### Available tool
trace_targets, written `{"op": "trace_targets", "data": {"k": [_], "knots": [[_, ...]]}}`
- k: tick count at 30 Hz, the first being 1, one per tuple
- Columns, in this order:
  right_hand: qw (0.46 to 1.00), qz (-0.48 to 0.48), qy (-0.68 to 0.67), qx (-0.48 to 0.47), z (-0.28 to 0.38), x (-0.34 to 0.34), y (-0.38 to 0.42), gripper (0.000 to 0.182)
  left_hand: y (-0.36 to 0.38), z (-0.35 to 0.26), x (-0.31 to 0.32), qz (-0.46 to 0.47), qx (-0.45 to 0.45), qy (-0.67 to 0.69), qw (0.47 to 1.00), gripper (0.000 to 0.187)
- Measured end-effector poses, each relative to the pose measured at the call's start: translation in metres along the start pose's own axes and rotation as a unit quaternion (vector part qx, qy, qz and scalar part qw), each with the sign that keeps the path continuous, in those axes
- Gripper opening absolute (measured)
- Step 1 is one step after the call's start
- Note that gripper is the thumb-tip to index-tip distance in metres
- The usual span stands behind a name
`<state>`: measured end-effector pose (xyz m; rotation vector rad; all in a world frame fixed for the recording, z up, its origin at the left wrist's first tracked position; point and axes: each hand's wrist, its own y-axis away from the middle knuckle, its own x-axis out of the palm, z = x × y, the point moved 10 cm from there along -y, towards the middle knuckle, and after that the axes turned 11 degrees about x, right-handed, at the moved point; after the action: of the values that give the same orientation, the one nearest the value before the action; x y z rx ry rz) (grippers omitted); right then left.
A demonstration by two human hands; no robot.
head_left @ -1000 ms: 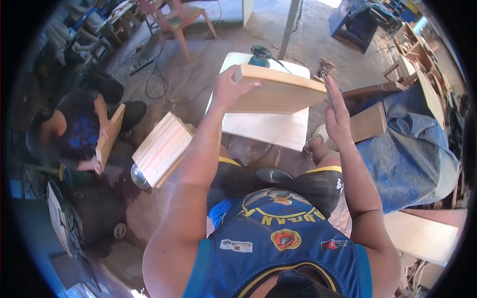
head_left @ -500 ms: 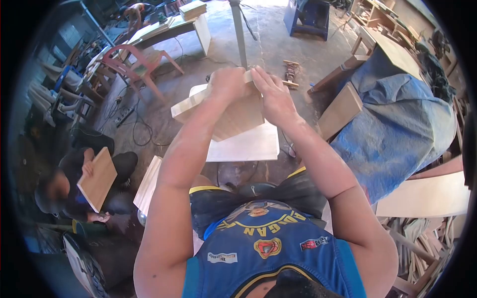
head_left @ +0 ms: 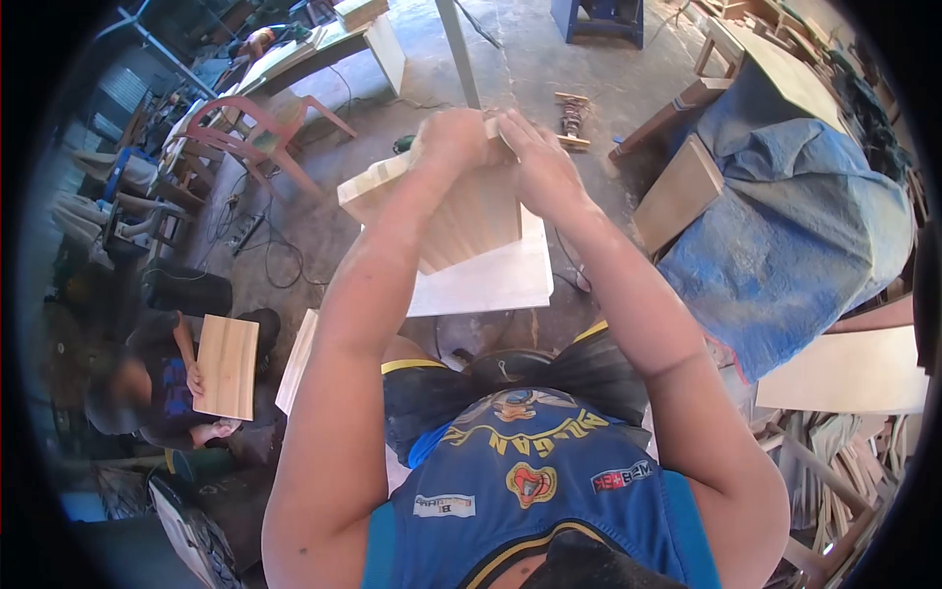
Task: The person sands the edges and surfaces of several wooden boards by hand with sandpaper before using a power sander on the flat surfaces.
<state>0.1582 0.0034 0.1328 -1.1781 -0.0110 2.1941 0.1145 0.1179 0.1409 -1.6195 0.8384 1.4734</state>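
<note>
A light wooden panel [head_left: 476, 226], striped from joined strips, stands tilted above a white board [head_left: 491, 290] in front of me. My left hand [head_left: 451, 139] is closed over the panel's upper edge, its fingertips hidden on the far side. On the upper right corner lies my right hand [head_left: 542, 169], fingers long and together over the edge, gripping the panel there. The thick edge of the wood shows to the left of my left hand. Whether anything thin sits under either palm is hidden.
At left a crouching co-worker [head_left: 147, 383] holds another wooden panel [head_left: 228, 368]. Beyond are a pink plastic chair [head_left: 265, 137], cables [head_left: 285, 260] on the floor and a metal post [head_left: 459, 54]. A blue tarp [head_left: 795, 236] covers things at right, near stacked wood scraps [head_left: 834, 481].
The co-worker's panel has turned more upright and shifted right. My view has tilted slightly; both my hands remain at the panel's upper edge, nearly unmoved.
</note>
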Motion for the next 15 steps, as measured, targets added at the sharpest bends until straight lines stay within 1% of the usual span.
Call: {"op": "trace_targets", "data": {"k": [3, 4, 5, 6, 7, 8, 9, 11, 12, 14, 15], "knots": [[0.999, -0.021, -0.020, -0.034, -0.015, 0.009, 0.000, 0.062, -0.007, 0.006, 0.005, -0.014, 0.007, -0.032, 0.999, 0.035], [0.999, -0.014, -0.021, -0.026, -0.014, 0.015, 0.000, 0.062, -0.003, 0.002, 0.006, 0.008, 0.010, -0.029, 0.999, 0.038], [0.999, -0.010, -0.036, 0.003, -0.015, 0.019, -0.014, 0.063, -0.002, -0.002, 0.004, 0.025, 0.012, -0.026, 0.999, 0.041], [0.998, -0.009, -0.051, 0.027, -0.016, 0.017, -0.025, 0.063, -0.003, -0.005, 0.000, 0.022, 0.011, -0.025, 0.999, 0.041], [0.998, -0.008, -0.052, 0.029, -0.013, 0.008, -0.015, 0.063, -0.001, -0.005, 0.002, 0.036, 0.010, -0.018, 0.999, 0.045], [0.998, 0.007, -0.057, 0.008, -0.009, -0.001, 0.003, 0.063, 0.002, -0.004, 0.003, 0.050, 0.009, -0.012, 0.999, 0.049], [0.998, 0.019, -0.061, -0.017, -0.004, -0.010, 0.019, 0.063, 0.003, -0.002, 0.001, 0.047, 0.008, -0.016, 0.999, 0.049], [0.994, 0.057, -0.091, -0.017, -0.027, -0.010, 0.055, 0.067, 0.003, -0.010, 0.002, 0.032, 0.048, -0.037, 0.998, 0.055], [0.994, 0.056, -0.090, -0.012, -0.033, -0.015, 0.070, 0.067, 0.004, -0.010, 0.006, 0.034, 0.052, -0.036, 0.997, 0.055], [0.993, 0.018, -0.113, 0.008, -0.045, -0.032, 0.086, 0.069, 0.004, -0.013, -0.001, -0.022, 0.095, 0.050, 0.994, 0.060], [0.993, 0.013, -0.114, 0.010, -0.050, -0.034, 0.089, 0.069, 0.000, -0.010, 0.000, -0.022, 0.100, 0.048, 0.994, 0.060]]}}
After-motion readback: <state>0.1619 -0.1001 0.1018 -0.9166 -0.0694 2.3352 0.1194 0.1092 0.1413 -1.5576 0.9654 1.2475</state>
